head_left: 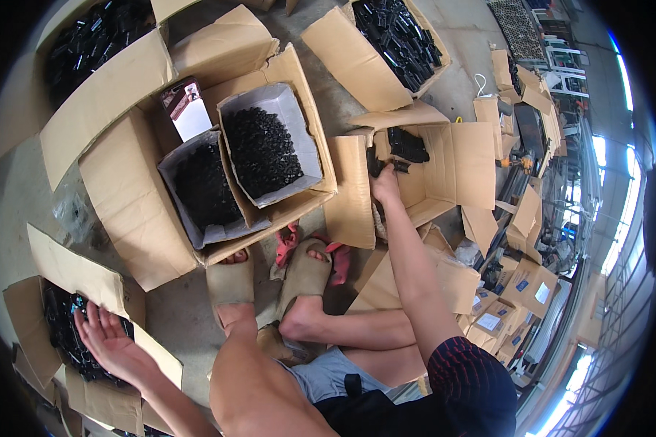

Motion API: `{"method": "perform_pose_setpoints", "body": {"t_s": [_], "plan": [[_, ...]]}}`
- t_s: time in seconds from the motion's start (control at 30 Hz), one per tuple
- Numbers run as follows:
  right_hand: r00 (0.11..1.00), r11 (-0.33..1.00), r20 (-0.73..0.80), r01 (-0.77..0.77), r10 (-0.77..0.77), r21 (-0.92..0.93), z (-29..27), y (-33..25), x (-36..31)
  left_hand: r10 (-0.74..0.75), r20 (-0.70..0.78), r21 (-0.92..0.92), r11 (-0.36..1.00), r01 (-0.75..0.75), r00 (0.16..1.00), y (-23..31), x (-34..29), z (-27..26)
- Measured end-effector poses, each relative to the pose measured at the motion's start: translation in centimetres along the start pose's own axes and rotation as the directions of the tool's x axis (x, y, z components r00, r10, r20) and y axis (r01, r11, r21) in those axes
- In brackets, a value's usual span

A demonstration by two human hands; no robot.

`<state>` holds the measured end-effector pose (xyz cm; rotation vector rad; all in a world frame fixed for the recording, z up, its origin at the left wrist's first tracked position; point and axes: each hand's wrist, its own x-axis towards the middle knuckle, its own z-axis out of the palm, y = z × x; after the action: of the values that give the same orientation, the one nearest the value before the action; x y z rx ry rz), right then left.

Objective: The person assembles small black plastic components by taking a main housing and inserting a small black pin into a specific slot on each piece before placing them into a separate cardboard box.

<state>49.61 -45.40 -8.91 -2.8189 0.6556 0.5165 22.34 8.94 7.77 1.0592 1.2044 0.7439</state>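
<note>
My left hand (pixel 113 346) is palm up with its fingers spread, over a cardboard box (pixel 30 320) of shiny black parts (pixel 65 328) at the lower left. Nothing shows in that palm. On the right, my right hand (pixel 385 183) reaches into another open cardboard box (pixel 434 164). Its fingers are closed round a dark black piece (pixel 399 167), whose exact kind I cannot make out. Just beyond it, a stack of black pieces (pixel 408 146) lies against the far wall of that box.
Ahead, a large carton (pixel 127 197) holds two grey-lined trays of small black parts (pixel 262 149) and a phone (pixel 186 109). More boxes of black parts (pixel 397 44) stand farther off. Pink gloves (pixel 340 264) lie by my sandals (pixel 304 277). Closed cartons (pixel 528 284) are stacked at right.
</note>
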Motion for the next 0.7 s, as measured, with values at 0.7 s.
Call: {"method": "perform_pose_setpoints", "body": {"t_s": [0.7], "plan": [[0.429,0.713,0.667,-0.073,-0.609,0.698,-12.5,-13.7,-21.8,-0.413,0.909,0.409,0.857,0.312,-0.057,-6.9,-9.3,12.4]]}}
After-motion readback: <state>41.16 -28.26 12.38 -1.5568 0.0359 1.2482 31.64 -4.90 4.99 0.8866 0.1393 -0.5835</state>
